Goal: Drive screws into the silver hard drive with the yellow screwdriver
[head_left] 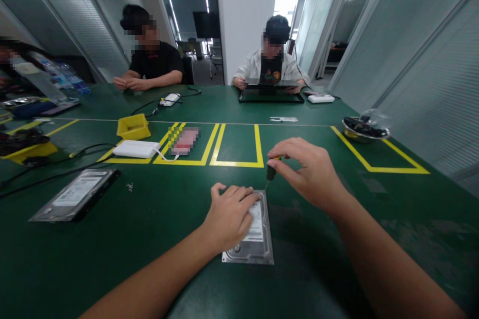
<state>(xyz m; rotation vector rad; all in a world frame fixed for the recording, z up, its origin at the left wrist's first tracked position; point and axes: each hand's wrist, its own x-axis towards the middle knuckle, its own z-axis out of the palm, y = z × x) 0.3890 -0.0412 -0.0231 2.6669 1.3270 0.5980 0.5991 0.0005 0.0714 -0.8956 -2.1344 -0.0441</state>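
A hard drive (265, 229) with a white label lies on the green table in front of me. My left hand (230, 214) rests over its left side, fingers stretched across the label, covering much of the drive. Above the drive's far right corner, my right hand (307, 169) pinches a small screwdriver (271, 173) between thumb and fingers. The screwdriver stands nearly upright, its thin shaft pointing down at that corner; whether the tip sits in a screw is too small to tell.
Another hard drive (77, 194) lies at left beside several tiny screws (129, 187). Beyond are a white power bank (136, 149), a pixelated phone (185, 140), a yellow bin (133, 126) and a metal bowl (366, 132) of parts. Co-workers sit across the table, one holding a dark panel (272, 90).
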